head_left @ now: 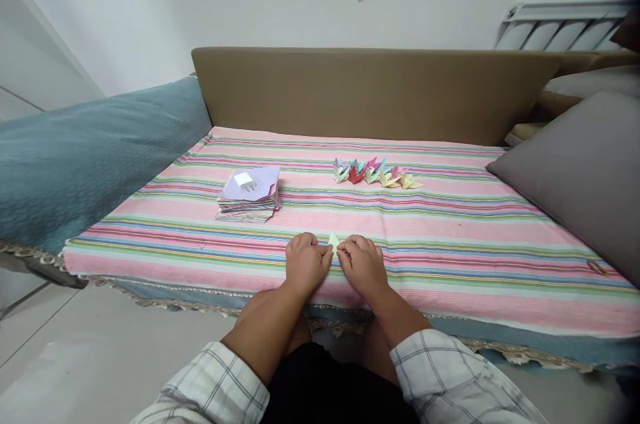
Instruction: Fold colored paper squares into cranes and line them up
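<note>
So both hands are down near the front edge of a couch, working one small pale green paper (333, 238); it sits right between them on the striped cloth (450, 224), its pointed tip aimed away from the person; the left hand (306, 263) has its thumb and fingers pinching the paper's left side, and the right hand (364, 265) is pinching the right side the same way, remaining fingers curled in; the exact folds are too small to make out. Beyond the left hand there's a stack of paper (247, 211) with a light purple sheet on top, and a white plug (245, 179) lying on that; past the right hand is a bunch of folded paper birds (373, 174) in mixed colours, crowded together in roughly two rows; a grey pillow (583, 171) leans way over on the right.
</note>
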`<state>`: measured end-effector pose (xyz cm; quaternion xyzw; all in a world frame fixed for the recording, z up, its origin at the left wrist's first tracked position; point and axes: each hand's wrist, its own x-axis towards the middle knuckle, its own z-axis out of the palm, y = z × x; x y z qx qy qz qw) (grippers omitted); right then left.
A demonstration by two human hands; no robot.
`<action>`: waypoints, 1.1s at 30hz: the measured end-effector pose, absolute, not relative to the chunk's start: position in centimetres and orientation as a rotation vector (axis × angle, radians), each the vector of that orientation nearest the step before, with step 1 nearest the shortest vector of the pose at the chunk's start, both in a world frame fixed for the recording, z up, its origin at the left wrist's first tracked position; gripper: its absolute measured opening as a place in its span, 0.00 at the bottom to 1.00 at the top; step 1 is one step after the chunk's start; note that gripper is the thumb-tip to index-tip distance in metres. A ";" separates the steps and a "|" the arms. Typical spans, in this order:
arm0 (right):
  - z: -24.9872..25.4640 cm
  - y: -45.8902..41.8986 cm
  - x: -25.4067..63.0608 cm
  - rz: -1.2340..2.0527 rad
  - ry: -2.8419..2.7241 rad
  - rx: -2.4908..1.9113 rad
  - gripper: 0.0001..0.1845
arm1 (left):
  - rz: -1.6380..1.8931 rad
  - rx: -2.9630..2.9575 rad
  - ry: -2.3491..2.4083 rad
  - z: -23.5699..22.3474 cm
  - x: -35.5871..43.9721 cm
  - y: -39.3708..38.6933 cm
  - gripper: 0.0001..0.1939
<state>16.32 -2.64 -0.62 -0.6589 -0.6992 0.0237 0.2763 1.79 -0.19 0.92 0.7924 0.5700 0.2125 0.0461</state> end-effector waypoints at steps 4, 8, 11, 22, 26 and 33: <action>-0.6 -2.6 16.1 0.016 -1.889 -1.808 0.09 | 0.580 2.365 1.738 1.2 1.7 0.0 0.10; -0.4 -2.6 16.1 0.045 -1.887 -1.833 0.09 | 0.608 2.360 1.731 1.0 1.7 0.2 0.10; -0.3 -2.7 16.2 0.063 -1.889 -1.832 0.07 | 0.704 2.349 1.718 0.7 1.6 0.1 0.10; -0.6 -2.6 16.2 0.116 -1.851 -1.807 0.11 | 0.717 2.485 1.634 0.3 1.5 -0.3 0.08; -0.5 -2.8 16.5 0.144 -1.834 -1.753 0.09 | 0.662 2.483 1.629 0.5 1.5 -0.2 0.08; -0.4 -2.7 16.2 0.092 -1.860 -1.840 0.11 | 0.626 2.461 1.634 0.5 1.6 -0.2 0.08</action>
